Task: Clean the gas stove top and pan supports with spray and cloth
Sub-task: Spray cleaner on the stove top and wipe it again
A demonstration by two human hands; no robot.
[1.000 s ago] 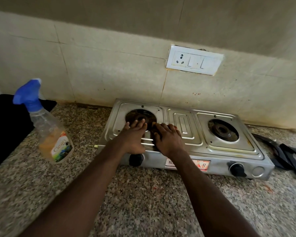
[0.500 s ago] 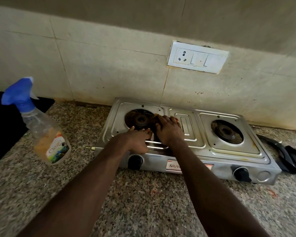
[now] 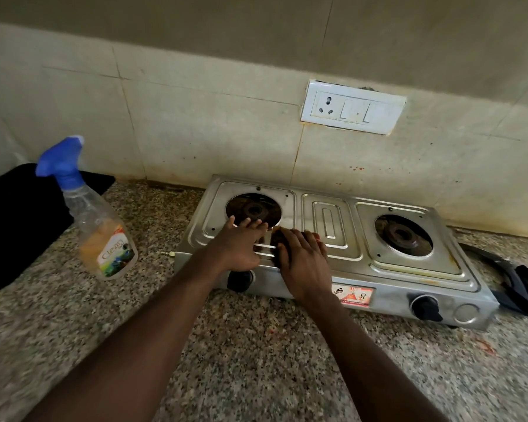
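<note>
A steel two-burner gas stove (image 3: 326,220) stands on the granite counter with its pan supports off. Both black pan supports (image 3: 518,284) lie on the counter to its right. My left hand (image 3: 238,246) rests flat on the stove top, fingertips at the front rim of the left burner (image 3: 253,210). Beside it, my right hand (image 3: 302,260) presses with straight fingers on a small dark cloth (image 3: 275,234), which it mostly hides. The spray bottle (image 3: 101,236), blue-headed and holding orange liquid, stands left of the stove, untouched.
A black mat (image 3: 19,223) covers the counter's far left. The right burner (image 3: 403,236) sits uncovered. Two black knobs (image 3: 424,306) project from the stove's front. A white socket plate (image 3: 352,106) is on the tiled wall behind.
My right hand has slid back from beside the left burner toward the stove's front edge. My left hand's fingers have stretched forward to the burner's rim. The view shifted slightly.
</note>
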